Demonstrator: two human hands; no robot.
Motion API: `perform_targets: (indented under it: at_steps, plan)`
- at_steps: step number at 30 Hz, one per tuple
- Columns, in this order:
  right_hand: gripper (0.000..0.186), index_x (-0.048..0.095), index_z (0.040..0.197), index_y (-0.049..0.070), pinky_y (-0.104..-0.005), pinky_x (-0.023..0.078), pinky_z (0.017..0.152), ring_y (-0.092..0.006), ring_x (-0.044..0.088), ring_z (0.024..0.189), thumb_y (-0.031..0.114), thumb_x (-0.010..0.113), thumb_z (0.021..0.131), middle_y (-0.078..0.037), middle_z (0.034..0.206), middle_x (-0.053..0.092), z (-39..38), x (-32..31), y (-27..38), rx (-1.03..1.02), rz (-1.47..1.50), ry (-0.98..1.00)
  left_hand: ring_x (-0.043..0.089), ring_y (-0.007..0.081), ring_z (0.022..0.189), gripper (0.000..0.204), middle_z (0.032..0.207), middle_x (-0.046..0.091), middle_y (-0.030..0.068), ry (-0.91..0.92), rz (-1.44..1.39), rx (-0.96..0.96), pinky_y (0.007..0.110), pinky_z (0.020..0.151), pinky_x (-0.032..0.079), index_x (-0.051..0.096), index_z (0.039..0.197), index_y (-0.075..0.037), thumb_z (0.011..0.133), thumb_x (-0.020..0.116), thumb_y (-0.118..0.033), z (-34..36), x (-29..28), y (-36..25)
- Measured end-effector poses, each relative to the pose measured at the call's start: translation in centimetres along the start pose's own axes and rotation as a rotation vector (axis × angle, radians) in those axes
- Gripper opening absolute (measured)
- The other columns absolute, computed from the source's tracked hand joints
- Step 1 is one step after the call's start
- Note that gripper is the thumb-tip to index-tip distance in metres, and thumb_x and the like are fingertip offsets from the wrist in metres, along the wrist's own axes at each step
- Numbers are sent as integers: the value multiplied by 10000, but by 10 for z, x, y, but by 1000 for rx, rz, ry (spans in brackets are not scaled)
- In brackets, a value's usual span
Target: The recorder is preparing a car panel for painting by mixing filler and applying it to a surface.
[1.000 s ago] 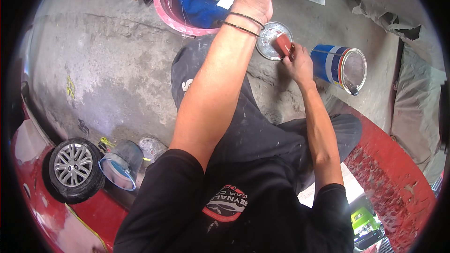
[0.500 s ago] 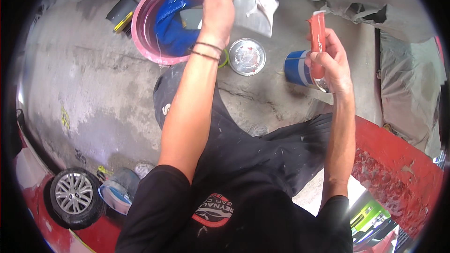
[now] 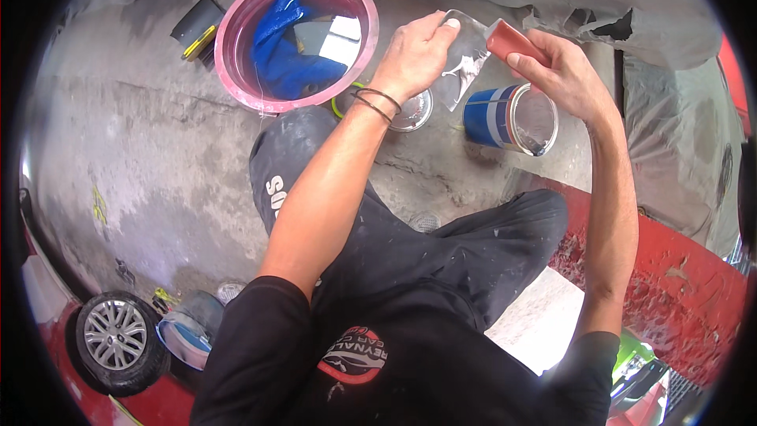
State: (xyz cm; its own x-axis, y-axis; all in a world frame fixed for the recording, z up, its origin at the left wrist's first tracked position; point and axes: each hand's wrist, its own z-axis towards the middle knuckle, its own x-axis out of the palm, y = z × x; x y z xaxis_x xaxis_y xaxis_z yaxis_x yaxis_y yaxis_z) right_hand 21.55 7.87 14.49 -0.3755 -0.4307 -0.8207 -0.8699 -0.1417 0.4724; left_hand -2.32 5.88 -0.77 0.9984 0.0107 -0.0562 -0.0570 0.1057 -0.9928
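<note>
My left hand [image 3: 416, 54] pinches the edge of a thin, greyish flat sheet [image 3: 464, 35] bearing a dab of whitish paste [image 3: 471, 69]. In my right hand [image 3: 572, 71] is a red squeeze tube [image 3: 514, 41], tilted so that its pale end meets or nearly meets the sheet's edge. Whether anything comes out of the tube cannot be made out. Below the right hand, a blue-labelled metal can [image 3: 489, 117] lies tipped on the floor, its round end toward me. A round metal lid [image 3: 415, 110] is partly hidden behind my left wrist.
A pink tub [image 3: 229, 71] at the far left holds water, a blue cloth [image 3: 276, 63] and flat pieces. Beside it lies a black-and-yellow tool [image 3: 197, 30]. A wheel [image 3: 116, 335] and a bucket [image 3: 185, 338] stand lower left. A rough red panel [image 3: 670, 268] borders the right.
My left hand has brought the sheet right and toward me. My right hand has tipped the upright tube leftward to the sheet, and the tub's contents and can show more fully.
</note>
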Motion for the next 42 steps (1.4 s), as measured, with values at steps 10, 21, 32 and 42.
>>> perform_targets:
  at_steps: [10, 21, 32, 42]
  plan:
    - [595, 810, 946, 44, -433, 546, 705, -238, 717, 729, 627, 774, 1057, -72, 737, 726, 17, 6, 38, 41, -287, -8, 715, 499, 1016, 502, 1048, 751, 295, 27, 13, -74, 542, 919, 544, 713, 1163, 38, 1169, 534, -430, 2, -7, -4]
    - [524, 856, 1048, 65, -474, 598, 776, -321, 785, 783, 584, 783, 1048, -115, 769, 779, 21, 9, 45, 8, -468, -86, 706, 134, 1039, 498, 1118, 797, 46, 189, -93, -223, 334, 953, 555, 772, 1328, -1, 1204, 559, -433, 6, -11, 5]
    - [448, 866, 1145, 65, -505, 628, 816, -385, 807, 861, 494, 807, 1029, -189, 886, 818, 13, 9, 38, -132, -601, -204, 677, 93, 1036, 399, 1154, 780, -2, 237, -285, -194, 317, 939, 553, 768, 1291, -24, 1225, 559, -358, 10, -4, 17]
    - [403, 856, 1180, 67, -498, 645, 825, -371, 819, 875, 441, 805, 1039, -181, 925, 834, 5, 2, 39, -165, -722, -207, 593, 174, 947, 467, 972, 694, 43, 262, -231, -165, 391, 911, 524, 715, 1201, 32, 1179, 574, -412, 10, -2, 20]
